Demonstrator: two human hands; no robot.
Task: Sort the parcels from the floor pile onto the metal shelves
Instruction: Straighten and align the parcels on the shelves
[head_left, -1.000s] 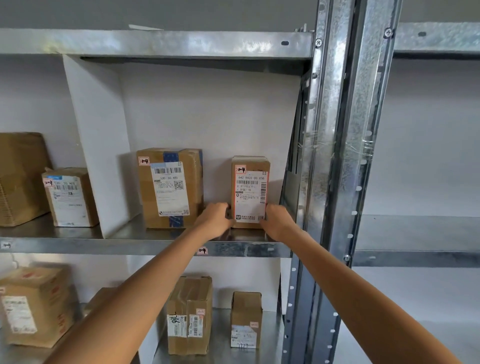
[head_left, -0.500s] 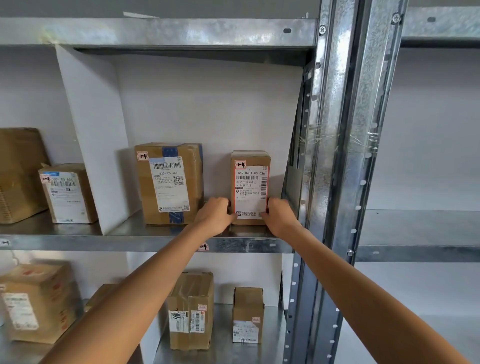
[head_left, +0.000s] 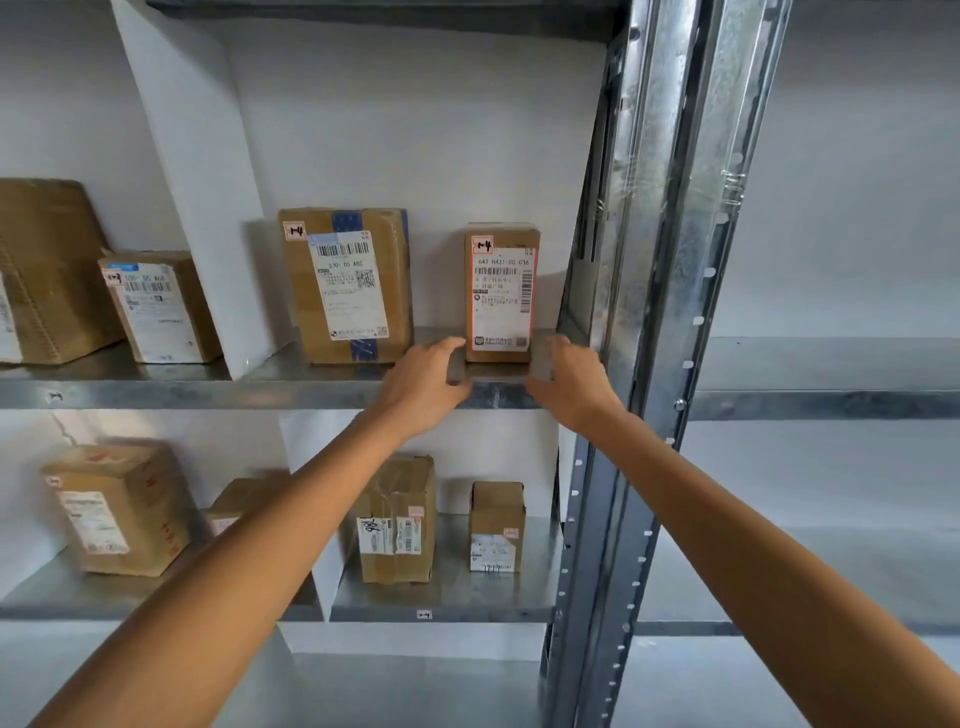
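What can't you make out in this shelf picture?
Head view only.
Too small: label print on the tall parcel.
Blurred: fingertips of left hand and right hand, contact unclear.
Hidden behind the left forearm: a lower-shelf box.
Cut by frame edge: the far-left carton.
Outside frame: the floor pile.

Centre frame, the label on the narrow parcel (head_left: 501, 291) reads "642 H431 00 036"; its corner sticker reads "1-4". Left of it, the larger parcel (head_left: 345, 286) reads "530- 05 A85"; finer print illegible.
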